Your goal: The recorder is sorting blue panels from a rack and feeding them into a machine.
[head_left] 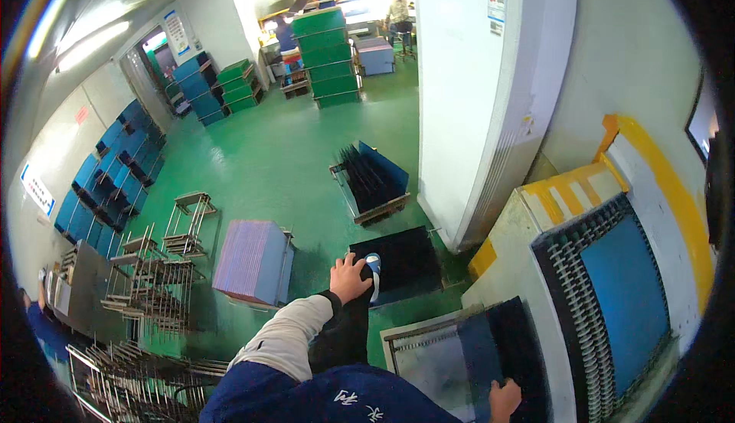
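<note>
My left hand (350, 277) lies with its fingers spread over my knee in dark trousers, just left of my blue and white shoe (373, 267). At the lower right, my right hand (505, 400) is curled at the dark blue panel (481, 346), beside a black panel (522, 346). Whether its fingers pinch an edge is hard to make out. These panels stand in a light-framed rack (390, 346) with a pale sheet at its left. Beyond my shoe, a black rack (409, 258) lies on the floor.
A bin of dark panels (371, 182) stands ahead, with a stack of lilac boards (249, 262) to the left. Metal racks (153, 285) crowd the left side. A tall white cabinet (463, 101) and a machine with a blue panel (628, 293) border the right. People work far back.
</note>
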A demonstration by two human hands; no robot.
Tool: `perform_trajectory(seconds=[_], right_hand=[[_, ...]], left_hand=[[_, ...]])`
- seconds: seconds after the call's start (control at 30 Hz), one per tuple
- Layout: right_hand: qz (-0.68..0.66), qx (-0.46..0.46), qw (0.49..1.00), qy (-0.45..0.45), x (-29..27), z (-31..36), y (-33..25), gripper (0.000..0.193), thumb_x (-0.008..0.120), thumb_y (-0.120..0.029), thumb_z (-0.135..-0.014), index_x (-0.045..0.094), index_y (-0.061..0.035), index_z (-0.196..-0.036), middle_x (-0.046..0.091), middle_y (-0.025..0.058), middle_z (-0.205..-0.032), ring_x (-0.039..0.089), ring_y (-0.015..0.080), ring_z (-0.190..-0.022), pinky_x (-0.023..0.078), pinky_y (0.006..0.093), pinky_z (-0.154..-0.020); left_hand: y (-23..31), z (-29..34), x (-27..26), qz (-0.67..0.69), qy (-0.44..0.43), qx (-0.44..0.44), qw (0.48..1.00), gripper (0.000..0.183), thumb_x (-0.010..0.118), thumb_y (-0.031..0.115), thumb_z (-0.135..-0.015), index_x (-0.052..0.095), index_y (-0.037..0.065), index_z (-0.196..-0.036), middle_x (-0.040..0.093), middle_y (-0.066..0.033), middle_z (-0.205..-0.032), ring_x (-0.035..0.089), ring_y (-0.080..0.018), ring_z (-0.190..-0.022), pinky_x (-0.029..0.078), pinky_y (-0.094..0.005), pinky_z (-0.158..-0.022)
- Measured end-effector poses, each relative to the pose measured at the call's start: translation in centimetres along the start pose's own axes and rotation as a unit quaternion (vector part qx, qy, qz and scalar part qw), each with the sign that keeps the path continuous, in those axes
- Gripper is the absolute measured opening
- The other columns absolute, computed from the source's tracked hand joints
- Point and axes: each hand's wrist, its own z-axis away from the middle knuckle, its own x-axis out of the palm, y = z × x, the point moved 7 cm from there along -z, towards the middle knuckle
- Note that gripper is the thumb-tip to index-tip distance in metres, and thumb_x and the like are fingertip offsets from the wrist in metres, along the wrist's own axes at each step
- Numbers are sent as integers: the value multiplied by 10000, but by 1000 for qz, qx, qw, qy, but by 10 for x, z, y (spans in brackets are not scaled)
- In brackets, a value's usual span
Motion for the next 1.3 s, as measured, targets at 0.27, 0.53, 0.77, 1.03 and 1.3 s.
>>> perform_trajectory(seconds=[0.27, 0.53, 0.77, 1.03, 1.3], right_hand=[[27, -17, 994, -106, -22, 14, -23, 487, 619, -418, -924, 676, -10, -1185, 692, 193, -1151, 645, 348, -1094, 511, 446, -942], [20, -22, 997, -68, -17, 12, -17, 482, 653, -436, -885, 701, -19, -1125, 703, 192, -1109, 657, 356, -1058, 524, 456, -912], [20, -50, 998, -42, -16, 14, -17, 432, 663, -410, -874, 710, -35, -1082, 713, 195, -1046, 670, 374, -995, 534, 463, -864], [27, -60, 998, -21, -12, 12, -15, 409, 664, -399, -875, 712, -34, -1052, 718, 195, -1015, 679, 374, -971, 539, 464, -849], [14, -49, 998, -21, -18, 13, -18, 343, 669, -369, -870, 717, -44, -968, 720, 187, -979, 683, 371, -941, 546, 478, -807]], left_hand=[[-3, 6, -1, 1, 0, -8, 1000, 589, 712, 412, -724, 625, 171, -1254, 499, -169, -1380, 528, -423, -1149, 470, -529, -937], [1, 4, -1, 4, -21, -8, 1000, 612, 724, 441, -759, 598, 170, -1293, 462, -182, -1412, 493, -435, -1193, 443, -531, -986], [5, 3, 0, 2, 14, 14, 1000, 577, 717, 399, -724, 612, 167, -1241, 489, -160, -1367, 522, -422, -1152, 473, -521, -910], [11, -2, 2, 2, 7, 15, 1000, 587, 718, 387, -720, 610, 161, -1251, 483, -151, -1370, 518, -416, -1158, 460, -518, -924], [15, -4, 5, -2, -26, 18, 999, 627, 719, 379, -726, 591, 150, -1295, 460, -159, -1393, 499, -422, -1189, 444, -518, -949]])
